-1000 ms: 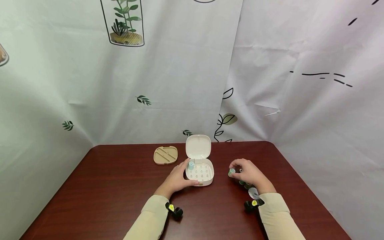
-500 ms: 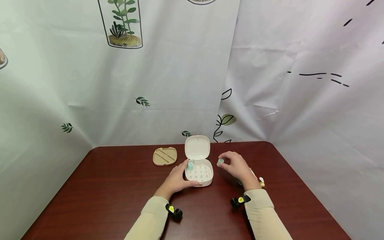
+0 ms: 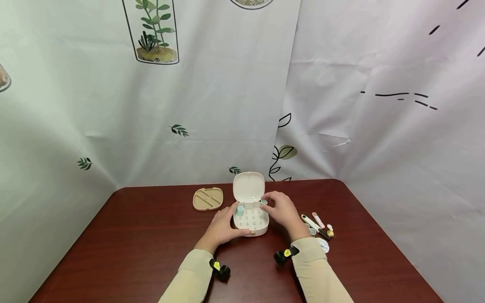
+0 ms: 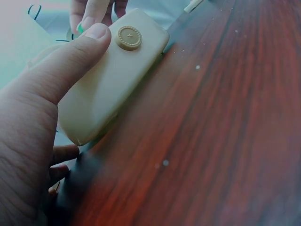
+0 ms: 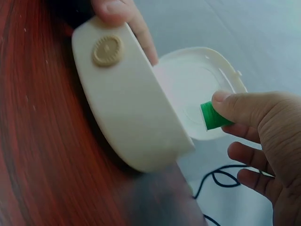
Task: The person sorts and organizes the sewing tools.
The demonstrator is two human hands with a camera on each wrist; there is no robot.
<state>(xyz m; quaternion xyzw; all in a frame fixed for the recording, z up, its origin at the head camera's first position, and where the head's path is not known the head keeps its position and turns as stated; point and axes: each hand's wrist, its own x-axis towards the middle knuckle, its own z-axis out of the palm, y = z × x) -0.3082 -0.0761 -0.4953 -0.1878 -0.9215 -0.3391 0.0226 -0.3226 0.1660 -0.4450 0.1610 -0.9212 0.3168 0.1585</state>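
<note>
A cream sewing box stands on the table, its lid raised at the back. Rows of small pegs cover its floor, and a pale blue thread spool stands at the back left corner. My left hand grips the box around its left side, thumb on the front wall near the round tan button. Over the back right part of the box, my right hand pinches a green thread spool between thumb and fingers. In the right wrist view this spool overlaps the raised lid.
A tan divided tray lies behind the left hand. Right of the right forearm are a white-handled tool with a dark end, a small pale strip, a spool, a yellowish piece and a white disc.
My right hand has carried the green thread spool left from the loose items to above the box, uncovering those items. The left hand keeps its grip on the box.
</note>
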